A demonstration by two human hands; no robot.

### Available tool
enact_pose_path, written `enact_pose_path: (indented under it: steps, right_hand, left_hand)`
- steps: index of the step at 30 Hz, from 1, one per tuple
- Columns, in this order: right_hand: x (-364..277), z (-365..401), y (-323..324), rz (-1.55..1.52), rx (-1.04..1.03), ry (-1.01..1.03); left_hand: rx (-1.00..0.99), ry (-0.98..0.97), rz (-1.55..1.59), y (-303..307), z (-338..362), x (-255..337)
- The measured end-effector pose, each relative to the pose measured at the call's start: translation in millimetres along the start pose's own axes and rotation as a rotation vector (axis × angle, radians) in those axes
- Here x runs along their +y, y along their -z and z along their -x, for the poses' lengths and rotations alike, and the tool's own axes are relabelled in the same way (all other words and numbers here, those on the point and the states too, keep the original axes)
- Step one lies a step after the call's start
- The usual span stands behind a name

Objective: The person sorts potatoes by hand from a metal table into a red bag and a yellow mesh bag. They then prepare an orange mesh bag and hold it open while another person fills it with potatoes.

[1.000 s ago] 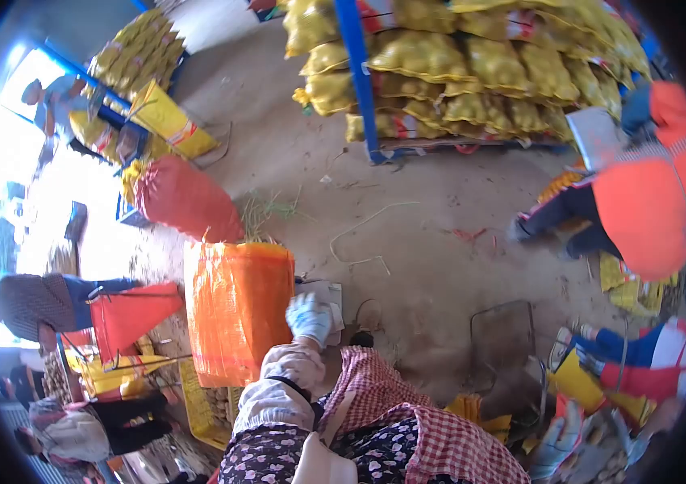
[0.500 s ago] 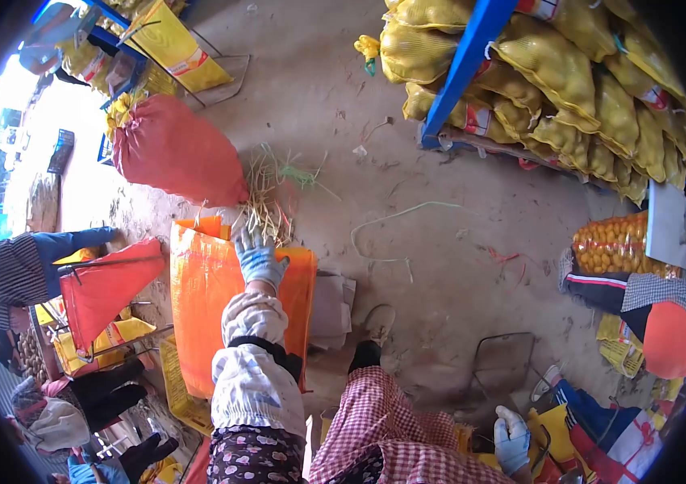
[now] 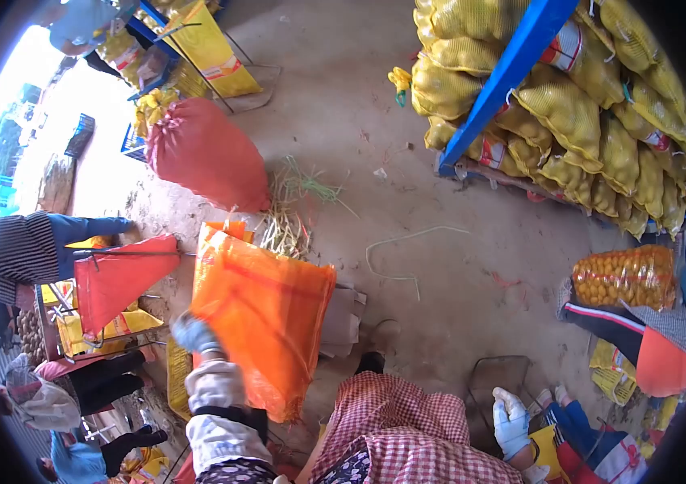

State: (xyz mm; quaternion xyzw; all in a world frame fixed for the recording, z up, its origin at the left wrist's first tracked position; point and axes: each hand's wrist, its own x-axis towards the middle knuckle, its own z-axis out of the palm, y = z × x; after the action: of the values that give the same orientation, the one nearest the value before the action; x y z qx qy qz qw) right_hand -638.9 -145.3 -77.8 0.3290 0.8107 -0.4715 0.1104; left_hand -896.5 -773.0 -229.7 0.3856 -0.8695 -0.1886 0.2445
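A stack of orange woven sacks (image 3: 266,323) lies on the ground ahead of me, its top layer slanted and rumpled. My left hand (image 3: 196,332), in a pale blue and white glove, is at the sacks' left edge, with the orange fabric drawn toward it. Motion blurs its fingers, which look closed on that edge. Low on the right, my right hand (image 3: 510,423) wears a similar glove. Its fingers are extended, somewhat bent, and hold nothing I can see. A wire frame (image 3: 498,363) stands close to it.
A full red sack (image 3: 207,157) lies beyond the orange stack, near loose straw-like ties (image 3: 286,230). Yellow mesh sacks (image 3: 552,121) are piled behind a blue post (image 3: 512,85). People work at both sides; one person (image 3: 8,258) bends beside a red sack on a frame (image 3: 129,282).
My left hand has moved from the far end of the orange sacks back toward me along their left edge. The top sack has shifted and creased. My right hand has risen slightly in view.
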Motion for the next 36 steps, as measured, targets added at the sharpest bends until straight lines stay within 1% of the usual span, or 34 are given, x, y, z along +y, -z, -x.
enact_pose_path:
  steps: [1,2,3,5,6,7,8,9,10,11,12,13,14,15,16,17,18,19,21,22,23,24,25,26,27,29,30,31,32,33,34,35,36]
  right_hand:
    - [3,0,1,-0.003,-0.02,0.01]
    - [4,0,0,-0.007,-0.038,0.02]
    - [0,-1,-2,-0.016,-0.036,0.034]
    - [-11,-1,-4,-0.246,-0.029,-0.043]
    - [-16,-1,-4,-0.251,-0.022,-0.039]
    - [-22,-3,-3,-0.265,-0.05,-0.018]
    - [-29,-7,-2,-0.28,-0.072,0.006]
    - [-38,-11,1,-0.299,-0.087,0.028]
    - [-52,-11,4,-0.206,-0.054,0.163]
    - [-69,-12,8,-0.109,-0.014,0.289]
    - [-83,-18,12,-0.016,-0.017,0.461]
    - [-98,-20,21,0.093,-0.004,0.617]
    - [-118,-12,24,-0.112,0.09,0.61]
    - [-132,-1,33,-0.315,0.205,0.606]
    - [-122,3,48,-0.308,0.31,0.58]
    - [-100,5,61,-0.422,0.261,0.541]
    - [-80,16,74,-0.545,0.211,0.511]
    - [-71,31,82,-0.653,0.368,0.495]
    - [-65,68,94,-0.931,0.566,0.201]
    - [-36,82,95,-0.906,0.584,0.19]
    - [-14,96,97,-0.931,0.661,0.179]
    - [7,107,101,-1.063,0.73,0.104]
    - [27,117,106,-1.196,0.785,0.034]
    - [44,126,112,-1.304,0.809,0.09]
    - [58,137,119,-1.327,0.853,0.098]
    - [78,162,134,-1.66,0.626,-0.042]
    - [92,167,138,-1.706,0.63,0.006]
    - [98,174,148,-1.734,0.659,0.02]
    - [102,182,162,-1.668,0.715,-0.018]
    - [110,190,174,-1.594,0.766,-0.062]
    - [128,194,178,-1.621,0.761,0.006]
    - [145,193,183,-1.632,0.769,0.012]
    - [162,191,188,-1.676,0.867,0.199]
  left_hand:
    - [0.182,0.318,-0.03,32,-18,13]
    - [0.195,0.316,-0.022,51,-40,21]
    - [0.046,0.215,0.293,62,-66,32]
    - [-0.275,-0.013,0.9,81,-110,71]
    - [0.039,-0.578,0.176,89,-106,125]
    - [-0.03,-0.529,0.679,81,-85,187]
    - [-0.415,-0.288,1.227,97,-40,269]
    - [-0.633,-0.358,1.219,112,14,333]
    - [-0.812,-0.54,1.086,103,55,363]
    - [-0.758,-0.724,0.784,102,115,389]
    - [-0.923,-0.943,1.011,102,167,417]
    - [-1.516,-0.593,1.479,118,233,439]
    - [-1.756,-0.657,1.415,143,280,449]
    - [-2.128,-0.422,1.393,165,326,450]
    - [-2.37,-0.47,1.317,175,361,441]
    - [-2.464,-0.475,1.368,195,389,439]
    - [-2.222,-0.866,1.447,203,410,440]
    - [-1.924,-1.206,1.531,206,428,442]
    - [-2.401,-0.81,1.252,222,459,429]
    - [-2.155,-1.346,1.322,221,473,429]
    - [-2.224,-1.398,1.313,232,488,426]
    - [-1.911,-1.647,1.302,243,504,419]
    - [-1.566,-1.843,1.29,253,519,411]
    - [-1.472,-2.066,1.082,251,537,397]
    - [-1.486,-2.114,1.091,248,556,387]
    - [-1.328,-2.286,0.842,247,594,373]
    - [-1.223,-2.256,0.868,248,613,376]
    - [-1.273,-2.258,0.796,234,635,383]
    - [-1.325,-2.255,0.713,221,653,391]
    - [-1.333,-2.286,0.704,223,665,400]
    - [-1.394,-2.317,0.819,226,679,412]
    - [-1.449,-2.338,0.94,235,695,425]
    - [-1.447,-2.354,0.934,245,710,435]
